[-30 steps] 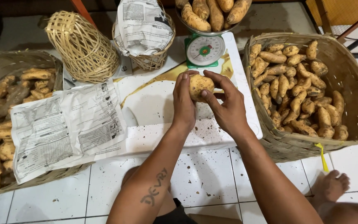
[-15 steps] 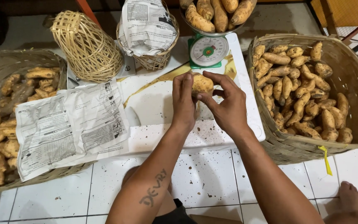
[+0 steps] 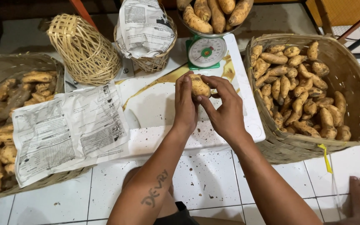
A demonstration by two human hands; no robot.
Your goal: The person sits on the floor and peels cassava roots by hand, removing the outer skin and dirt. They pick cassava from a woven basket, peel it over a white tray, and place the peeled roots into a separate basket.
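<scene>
A shallow woven basket [image 3: 5, 66] of tan tubers sits far left, partly hidden under a printed newspaper sheet [image 3: 67, 133]. Centre, above the white board [image 3: 155, 104], the left hand [image 3: 185, 104] and right hand [image 3: 226, 110] close fingertips around a tan, soil-flecked sweet potato [image 3: 199, 86], long axis tilted up-left; its underside is concealed. Behind stands a green dial scale [image 3: 206, 52]. At right, a deep woven basket [image 3: 355, 83] of tubers.

Both hands raised over a white board [image 3: 155, 104]: left hand [image 3: 185, 104] and right hand [image 3: 226, 110] cupping one sweet potato [image 3: 199, 86] between the fingers [image 3: 213, 81]. Just behind, a green scale [image 3: 206, 52] heaped with tubers. At right, a woven basket [image 3: 355, 83] full of them; at left, newspaper [image 3: 69, 129] draped over another basket [image 3: 5, 66].
</scene>
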